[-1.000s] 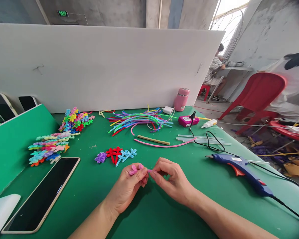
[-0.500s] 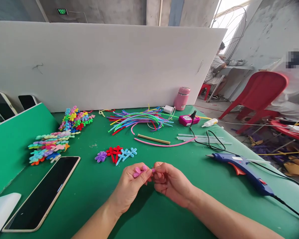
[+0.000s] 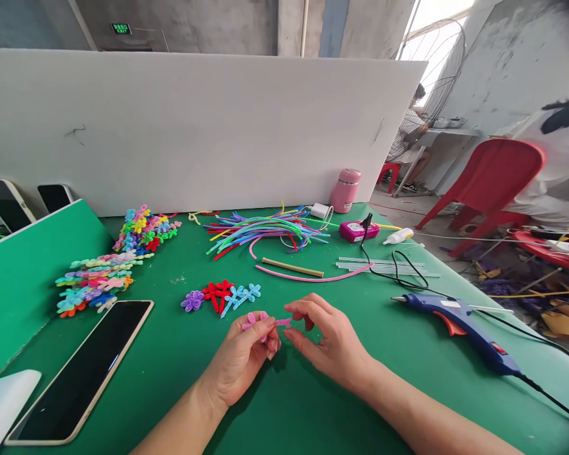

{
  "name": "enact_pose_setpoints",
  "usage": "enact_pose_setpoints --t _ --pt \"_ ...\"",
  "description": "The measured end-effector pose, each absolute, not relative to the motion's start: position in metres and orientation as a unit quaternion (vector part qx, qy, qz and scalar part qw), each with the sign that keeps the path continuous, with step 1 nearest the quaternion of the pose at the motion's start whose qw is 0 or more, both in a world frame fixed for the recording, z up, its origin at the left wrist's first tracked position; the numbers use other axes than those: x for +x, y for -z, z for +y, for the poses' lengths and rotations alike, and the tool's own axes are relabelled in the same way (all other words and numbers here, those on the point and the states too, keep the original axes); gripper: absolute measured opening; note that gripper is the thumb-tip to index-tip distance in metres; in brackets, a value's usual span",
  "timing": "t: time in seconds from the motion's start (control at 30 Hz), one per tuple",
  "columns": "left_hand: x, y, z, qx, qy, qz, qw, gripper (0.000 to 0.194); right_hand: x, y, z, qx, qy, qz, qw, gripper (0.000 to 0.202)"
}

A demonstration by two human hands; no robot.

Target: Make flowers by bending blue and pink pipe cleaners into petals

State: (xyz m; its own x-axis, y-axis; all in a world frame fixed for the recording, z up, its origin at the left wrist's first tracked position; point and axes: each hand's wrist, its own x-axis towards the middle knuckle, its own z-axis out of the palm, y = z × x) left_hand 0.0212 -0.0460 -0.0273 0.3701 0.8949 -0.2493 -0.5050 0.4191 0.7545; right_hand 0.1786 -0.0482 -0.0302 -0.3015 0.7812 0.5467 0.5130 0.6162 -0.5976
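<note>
A small pink pipe-cleaner flower point(image 3: 250, 321) is pinched between the thumb and fingers of my left hand point(image 3: 241, 360), its short twisted stem pointing right. My right hand point(image 3: 329, 341) is beside the stem's end, thumb and index finger apart, with nothing held between them. Beyond my hands lie a purple flower point(image 3: 192, 301), red flowers point(image 3: 217, 294) and light blue flowers point(image 3: 241, 297) on the green table point(image 3: 171, 354). Farther back is a bundle of colourful pipe cleaners point(image 3: 265, 230), with a long pink pipe cleaner point(image 3: 308, 278) in front of it.
A blue glue gun point(image 3: 459, 316) with a black cord lies right, near clear glue sticks point(image 3: 384, 266). Phone point(image 3: 80, 373) and piled flowers point(image 3: 95, 281) are left. A pink bottle point(image 3: 346, 191) stands by the white board point(image 3: 194, 133). A person sits on a red chair point(image 3: 493, 170).
The thumb and fingers of my right hand have opened and moved off the pink stem, which now shows. My left hand still holds the flower, slightly farther left.
</note>
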Motion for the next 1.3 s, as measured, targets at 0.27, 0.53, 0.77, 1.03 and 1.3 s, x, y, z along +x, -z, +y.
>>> enact_pose_setpoints --t 0.27,0.53,0.77,1.03,1.3 --pt "0.022 0.026 -0.047 0.296 -0.44 0.321 0.784 0.027 0.18 0.027 -0.045 -0.352 -0.005 -0.834 0.424 0.007" --pt "0.02 0.028 -0.048 0.324 -0.42 0.339 0.777 0.022 0.18 0.026 -0.049 -0.357 -0.079 -0.839 0.404 0.014" --pt "0.023 0.022 -0.05 0.379 -0.424 0.362 0.738 0.022 0.173 0.021 -0.053 -0.439 -0.465 -0.656 0.401 0.022" --pt "0.023 0.021 -0.049 0.572 -0.413 0.411 0.577 0.024 0.168 0.02 -0.049 -0.379 -0.79 -0.279 0.393 0.018" --pt "0.023 0.019 -0.05 0.581 -0.439 0.425 0.537 0.023 0.172 0.019 -0.046 -0.359 -0.808 -0.285 0.371 0.019"
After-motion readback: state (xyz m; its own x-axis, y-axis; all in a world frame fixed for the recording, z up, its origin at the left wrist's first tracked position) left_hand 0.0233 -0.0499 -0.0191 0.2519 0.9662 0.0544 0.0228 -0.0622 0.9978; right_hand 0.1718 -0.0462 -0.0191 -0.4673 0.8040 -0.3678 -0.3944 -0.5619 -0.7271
